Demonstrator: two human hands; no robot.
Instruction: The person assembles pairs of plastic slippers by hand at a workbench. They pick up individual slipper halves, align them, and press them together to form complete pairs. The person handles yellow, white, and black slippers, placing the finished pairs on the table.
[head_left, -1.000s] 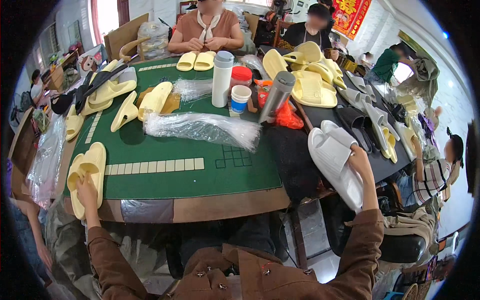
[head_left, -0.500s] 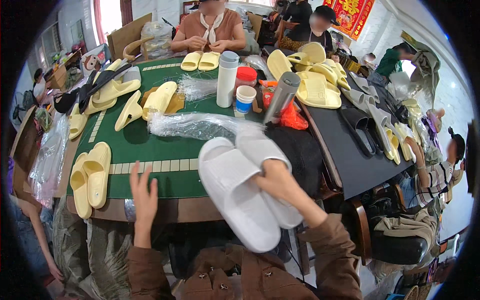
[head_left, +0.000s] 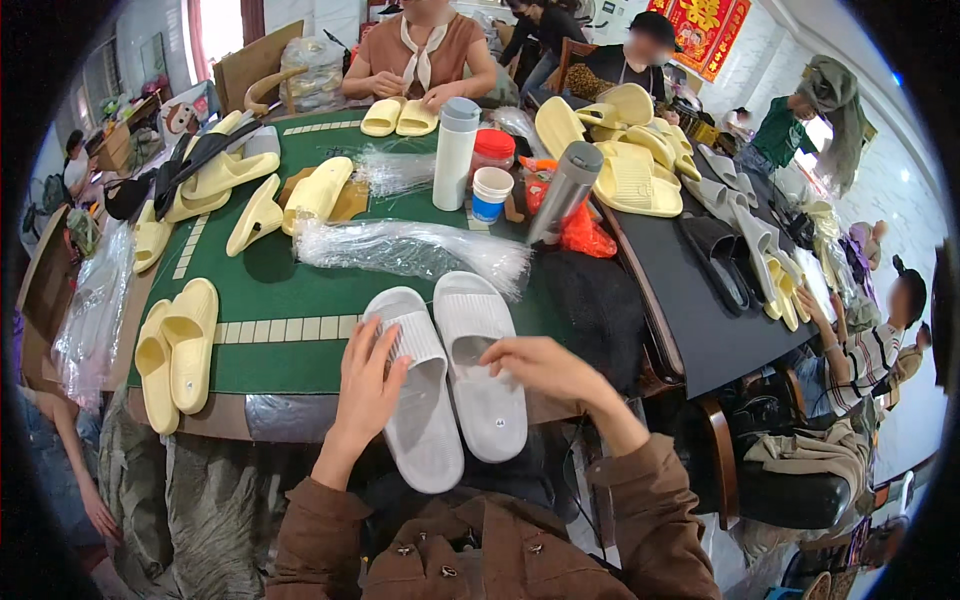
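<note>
A pair of light grey slides lies side by side at the near table edge, heels toward me and overhanging it. On the left slide [head_left: 425,430] rests my left hand [head_left: 362,390], its fingers spread along the outer side of the ribbed strap. My right hand [head_left: 550,372] is over the right slide [head_left: 495,415], just behind its strap. Its fingers are bent together; whatever may be between them is too small to make out. Just beyond the toes stretches a bundle of clear plastic fasteners [head_left: 415,248].
A yellow slide pair [head_left: 180,350] stands at left; more yellow slides [head_left: 640,175] are piled at right. A white bottle [head_left: 456,155], grey flask [head_left: 565,195], small tub [head_left: 490,195] and red-lidded jar [head_left: 492,150] stand beyond. A person [head_left: 420,55] sits opposite.
The grey slides have come down from my right hand's grip and turned toes-away at the table edge. My left hand has moved right onto the left slide.
</note>
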